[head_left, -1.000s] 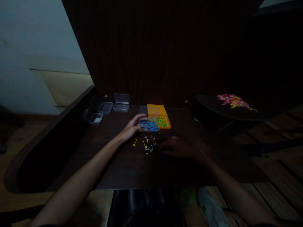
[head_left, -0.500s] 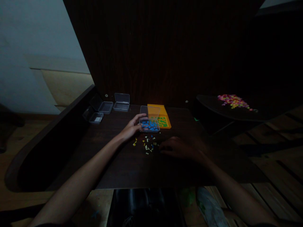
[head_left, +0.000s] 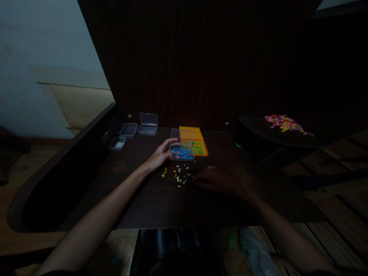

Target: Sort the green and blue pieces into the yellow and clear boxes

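Note:
My left hand (head_left: 162,155) grips the left side of a clear plastic box (head_left: 192,158), its hinged lid raised. Many small blue pieces (head_left: 181,152) lie inside it. Just in front of the box, small pale and yellow pieces (head_left: 178,179) are scattered on the dark tabletop, with a few blue ones among them. My right hand (head_left: 211,179) rests low at the right edge of this scatter, fingers bent inward; deep shadow hides whether anything is between its fingertips. Behind the clear box stands an open orange box (head_left: 204,149) with green pieces (head_left: 197,147) in it.
Several open clear boxes, one of them a lidded box (head_left: 148,129), stand at the back left of the table (head_left: 143,211). A raised dark side panel (head_left: 57,168) borders the left. On a dark surface at the right lies a heap of pink and yellow bits (head_left: 284,123).
Almost nothing differs. The view has shifted very slightly; both hands and the boxes keep their places.

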Tool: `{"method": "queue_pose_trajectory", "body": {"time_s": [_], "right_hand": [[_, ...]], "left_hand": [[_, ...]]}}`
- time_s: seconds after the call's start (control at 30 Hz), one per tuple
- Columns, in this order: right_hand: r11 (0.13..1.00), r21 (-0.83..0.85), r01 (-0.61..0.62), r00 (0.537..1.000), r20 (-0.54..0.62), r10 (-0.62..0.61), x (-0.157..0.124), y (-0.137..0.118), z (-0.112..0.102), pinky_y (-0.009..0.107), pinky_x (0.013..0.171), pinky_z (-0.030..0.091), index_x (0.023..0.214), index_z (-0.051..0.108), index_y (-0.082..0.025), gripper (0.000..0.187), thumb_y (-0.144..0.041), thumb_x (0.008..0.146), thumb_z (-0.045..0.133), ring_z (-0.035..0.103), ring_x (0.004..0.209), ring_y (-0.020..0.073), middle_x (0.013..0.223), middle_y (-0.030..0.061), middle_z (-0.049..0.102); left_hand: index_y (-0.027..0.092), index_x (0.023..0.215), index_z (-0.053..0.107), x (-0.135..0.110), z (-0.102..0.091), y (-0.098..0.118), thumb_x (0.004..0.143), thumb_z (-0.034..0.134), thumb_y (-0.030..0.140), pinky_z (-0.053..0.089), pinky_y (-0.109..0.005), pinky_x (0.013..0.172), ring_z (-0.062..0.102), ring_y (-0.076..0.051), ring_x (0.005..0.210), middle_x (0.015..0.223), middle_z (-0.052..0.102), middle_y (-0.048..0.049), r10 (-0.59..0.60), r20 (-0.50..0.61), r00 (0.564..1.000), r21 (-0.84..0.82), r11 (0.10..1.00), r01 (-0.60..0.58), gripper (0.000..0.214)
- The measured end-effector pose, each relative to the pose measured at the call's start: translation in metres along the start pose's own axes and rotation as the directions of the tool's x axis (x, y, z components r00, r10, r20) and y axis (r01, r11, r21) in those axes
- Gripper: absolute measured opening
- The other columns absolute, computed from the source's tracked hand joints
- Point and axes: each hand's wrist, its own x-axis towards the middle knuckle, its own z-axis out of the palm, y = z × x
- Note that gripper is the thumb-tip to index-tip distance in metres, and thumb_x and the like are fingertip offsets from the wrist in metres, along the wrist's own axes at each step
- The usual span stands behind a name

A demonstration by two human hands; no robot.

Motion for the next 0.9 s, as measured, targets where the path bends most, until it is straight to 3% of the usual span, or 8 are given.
{"method": "queue_pose_trajectory", "body": {"time_s": [0.23, 0.47, 0.63, 0.73, 0.9], "right_hand": [[0.993, -0.117, -0.020, 1.000, 0.008, 0.022, -0.002, -0.007, 0.001, 0.029, 0.076, 0.044, 0.108, 0.068, -0.022, 0.024, -0.029, 0.096, 0.047, 0.067, 0.084, 0.0179, 0.098, 0.0058, 0.073], [0.917, -0.369, -0.152, 0.980, 0.064, 0.189, -0.001, -0.033, 0.006, 0.030, 0.071, 0.041, 0.115, 0.061, -0.016, 0.027, -0.027, 0.096, 0.045, 0.066, 0.078, 0.0218, 0.091, 0.0118, 0.072], [0.912, -0.376, -0.166, 0.977, 0.062, 0.203, 0.003, -0.031, 0.005, 0.029, 0.071, 0.038, 0.116, 0.058, -0.015, 0.028, -0.031, 0.096, 0.047, 0.065, 0.080, 0.0218, 0.089, 0.0116, 0.071], [0.919, -0.352, -0.178, 0.982, -0.006, 0.188, 0.007, -0.021, -0.007, 0.028, 0.068, 0.035, 0.111, 0.059, -0.018, 0.025, -0.035, 0.095, 0.049, 0.062, 0.078, 0.0197, 0.088, 0.0083, 0.069], [0.946, -0.274, -0.170, 0.982, -0.128, 0.140, 0.027, -0.015, -0.044, 0.026, 0.060, 0.029, 0.105, 0.060, -0.018, 0.023, -0.035, 0.095, 0.048, 0.056, 0.066, 0.0148, 0.081, 0.0042, 0.066]], "left_hand": [[0.020, 0.119, 0.057, 0.001, 0.000, -0.001, 0.061, 0.062, 0.008, 0.053, -0.040, 0.090, 0.060, -0.025, 0.108, 0.127, 0.059, -0.0086, -0.002, 0.000, 1.000, -0.001, 1.000, 0.002, 0.059], [0.021, 0.117, 0.057, 0.001, 0.001, -0.001, 0.061, 0.062, 0.009, 0.052, -0.038, 0.088, 0.059, -0.024, 0.107, 0.126, 0.058, -0.0080, 0.000, 0.009, 1.000, -0.010, 1.000, 0.000, 0.058], [0.021, 0.117, 0.057, 0.000, 0.001, 0.000, 0.061, 0.063, 0.008, 0.051, -0.039, 0.090, 0.060, -0.024, 0.106, 0.125, 0.059, -0.0072, 0.002, 0.018, 1.000, -0.020, 1.000, -0.001, 0.058], [0.021, 0.118, 0.057, 0.000, 0.001, -0.001, 0.060, 0.062, 0.008, 0.050, -0.040, 0.093, 0.059, -0.024, 0.110, 0.126, 0.059, -0.0069, 0.007, 0.019, 1.000, -0.023, 1.000, -0.006, 0.060], [0.021, 0.119, 0.058, 0.000, 0.001, -0.002, 0.061, 0.060, 0.007, 0.047, -0.042, 0.098, 0.057, -0.025, 0.114, 0.125, 0.060, -0.0069, 0.015, 0.027, 1.000, 0.030, 0.999, -0.016, 0.060]]}}
